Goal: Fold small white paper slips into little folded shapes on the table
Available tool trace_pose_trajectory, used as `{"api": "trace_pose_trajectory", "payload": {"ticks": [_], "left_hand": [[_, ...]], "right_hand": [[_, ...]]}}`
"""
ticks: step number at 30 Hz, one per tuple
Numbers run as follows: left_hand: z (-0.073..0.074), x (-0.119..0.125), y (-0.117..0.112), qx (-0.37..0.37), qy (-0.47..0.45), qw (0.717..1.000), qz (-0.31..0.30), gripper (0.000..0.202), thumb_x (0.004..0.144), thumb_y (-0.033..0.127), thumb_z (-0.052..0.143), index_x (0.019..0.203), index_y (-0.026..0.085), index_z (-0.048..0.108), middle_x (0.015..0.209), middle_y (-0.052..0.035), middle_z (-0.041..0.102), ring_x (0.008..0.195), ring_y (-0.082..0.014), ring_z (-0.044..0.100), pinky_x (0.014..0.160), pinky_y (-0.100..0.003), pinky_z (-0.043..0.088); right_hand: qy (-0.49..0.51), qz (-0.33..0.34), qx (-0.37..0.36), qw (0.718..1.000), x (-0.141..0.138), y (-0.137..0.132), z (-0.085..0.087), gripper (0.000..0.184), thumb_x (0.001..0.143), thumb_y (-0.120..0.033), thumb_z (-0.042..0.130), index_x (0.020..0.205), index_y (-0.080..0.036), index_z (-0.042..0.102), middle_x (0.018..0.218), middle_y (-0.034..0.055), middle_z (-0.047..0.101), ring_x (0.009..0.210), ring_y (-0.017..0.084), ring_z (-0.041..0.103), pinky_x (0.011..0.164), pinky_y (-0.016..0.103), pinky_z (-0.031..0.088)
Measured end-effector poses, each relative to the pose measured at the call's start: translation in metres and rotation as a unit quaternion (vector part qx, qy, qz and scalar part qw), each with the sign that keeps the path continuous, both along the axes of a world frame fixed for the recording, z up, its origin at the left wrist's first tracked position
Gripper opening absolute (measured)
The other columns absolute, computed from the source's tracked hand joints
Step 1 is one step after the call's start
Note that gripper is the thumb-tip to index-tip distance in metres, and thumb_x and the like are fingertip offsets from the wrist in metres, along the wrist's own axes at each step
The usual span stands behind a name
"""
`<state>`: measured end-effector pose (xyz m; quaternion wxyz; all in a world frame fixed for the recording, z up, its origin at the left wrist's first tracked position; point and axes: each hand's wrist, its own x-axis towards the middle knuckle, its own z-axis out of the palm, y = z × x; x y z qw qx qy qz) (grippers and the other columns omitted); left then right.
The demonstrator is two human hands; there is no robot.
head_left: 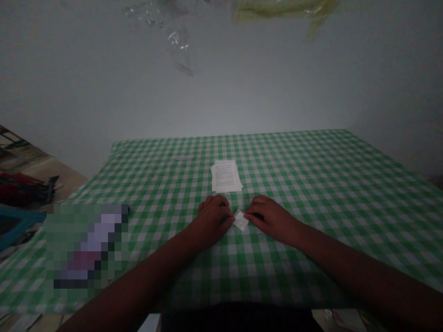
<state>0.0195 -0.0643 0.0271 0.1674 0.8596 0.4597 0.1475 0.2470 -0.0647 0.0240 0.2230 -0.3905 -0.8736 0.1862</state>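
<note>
White, printed and turned cornerwise, a small paper is held from both sides. By the left hand, at the left of the small paper, its left corner is pinched between thumb and bent forefinger; the other fingers are curled. By the right hand, at the right of the small paper, its upper right edge is pinched between thumb and forefinger. Whether the small paper is folded cannot be told. Just beyond the small paper, a stack of printed sheets is laid, its edges unevenly squared. Farther beyond the small paper and to its left, a pale strip is seen on the green-and-white checked tablecloth. Well to the left of the small paper, a flat dark-edged object is placed, its details hidden by coarse blocks. Far beyond the small paper, a pale wall is marked high up by clear plastic and a yellow strip.
</note>
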Motion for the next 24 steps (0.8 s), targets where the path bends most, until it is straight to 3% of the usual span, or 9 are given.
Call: {"api": "trace_pose_trajectory", "payload": {"ticks": [9, 24], "left_hand": [[-0.006, 0.010, -0.002, 0.030, -0.013, 0.998, 0.051, 0.010, 0.086, 0.024, 0.064, 0.079, 0.017, 0.067, 0.111, -0.0063, 0.054, 0.105, -0.0240, 0.046, 0.092, -0.046, 0.041], [0.001, 0.017, -0.006, 0.040, 0.043, 0.996, 0.070, 0.018, 0.089, 0.026, 0.060, 0.075, 0.016, 0.064, 0.115, -0.0080, 0.053, 0.111, -0.0268, 0.045, 0.090, -0.044, 0.041]], "right_hand": [[-0.013, -0.098, 0.013, 0.995, -0.014, 0.000, -0.008, 0.022, 0.092, -0.029, 0.059, 0.071, -0.018, 0.059, 0.072, 0.0021, 0.056, 0.078, 0.019, 0.052, 0.077, 0.034, 0.042], [-0.060, -0.128, 0.023, 0.990, -0.020, 0.000, -0.006, 0.024, 0.091, -0.028, 0.058, 0.069, -0.018, 0.055, 0.072, 0.0032, 0.055, 0.077, 0.019, 0.050, 0.075, 0.033, 0.040]]}}
